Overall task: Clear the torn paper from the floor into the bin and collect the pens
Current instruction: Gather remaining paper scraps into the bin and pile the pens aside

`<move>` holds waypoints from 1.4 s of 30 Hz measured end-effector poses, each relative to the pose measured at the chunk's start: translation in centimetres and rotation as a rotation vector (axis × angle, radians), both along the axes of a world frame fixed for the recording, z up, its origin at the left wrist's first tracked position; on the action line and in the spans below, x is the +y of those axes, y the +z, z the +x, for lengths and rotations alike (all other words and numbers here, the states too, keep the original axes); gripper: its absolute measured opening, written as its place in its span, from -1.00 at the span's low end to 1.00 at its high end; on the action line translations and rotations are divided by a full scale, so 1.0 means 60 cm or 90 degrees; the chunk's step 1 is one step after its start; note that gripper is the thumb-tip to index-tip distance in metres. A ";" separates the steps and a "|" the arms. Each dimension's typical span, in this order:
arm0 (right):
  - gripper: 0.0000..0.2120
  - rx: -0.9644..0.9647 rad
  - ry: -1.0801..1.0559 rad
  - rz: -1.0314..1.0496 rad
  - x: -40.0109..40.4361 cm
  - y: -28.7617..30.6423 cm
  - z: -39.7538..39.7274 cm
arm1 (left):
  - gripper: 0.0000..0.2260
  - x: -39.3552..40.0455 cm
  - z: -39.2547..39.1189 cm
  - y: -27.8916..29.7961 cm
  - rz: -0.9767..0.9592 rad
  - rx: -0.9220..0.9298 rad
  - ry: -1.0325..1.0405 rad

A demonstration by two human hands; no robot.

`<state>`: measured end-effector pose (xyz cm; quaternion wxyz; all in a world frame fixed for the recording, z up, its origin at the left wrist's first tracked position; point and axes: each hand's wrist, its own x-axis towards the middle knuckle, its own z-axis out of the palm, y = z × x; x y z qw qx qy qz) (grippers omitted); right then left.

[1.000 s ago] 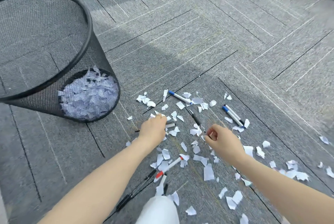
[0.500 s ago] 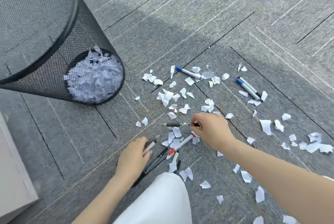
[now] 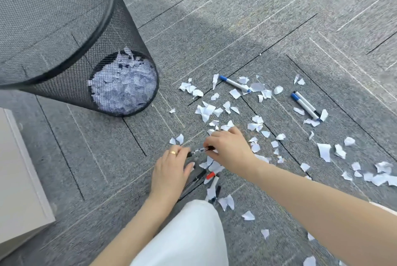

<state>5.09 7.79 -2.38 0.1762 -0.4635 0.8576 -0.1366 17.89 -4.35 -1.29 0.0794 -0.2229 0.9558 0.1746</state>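
White torn paper scraps (image 3: 206,110) lie scattered over the grey carpet. A black mesh bin (image 3: 64,36) stands at the upper left with torn paper in its bottom. My right hand (image 3: 229,149) pinches one end of a black pen (image 3: 198,151) just above the floor. My left hand (image 3: 171,169), with a ring on it, touches the pen's other end and covers part of several black pens (image 3: 196,178) on the carpet. A red-capped marker (image 3: 211,176) lies beside them. A blue-capped marker (image 3: 234,83) and two more markers (image 3: 305,104) lie farther out.
A light grey cabinet corner (image 3: 19,179) stands at the left edge. My knee in white trousers (image 3: 189,235) fills the bottom centre. More scraps (image 3: 378,176) spread to the right edge.
My right hand has carried the black pen leftwards to my left hand, which rose to meet it. The view has tilted down and closer to the floor.
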 end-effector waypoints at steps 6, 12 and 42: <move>-0.77 -0.035 -0.294 -0.069 0.075 0.010 -0.120 | -0.89 -0.017 -0.008 -0.009 0.085 -0.025 0.083; -0.64 0.033 -0.586 0.226 0.229 -0.003 -0.249 | -0.89 -0.041 0.049 -0.021 0.067 -0.145 0.120; -0.87 -0.265 -0.492 -0.090 0.249 0.099 -0.130 | -0.76 0.025 -0.401 -0.031 -0.180 0.024 -0.348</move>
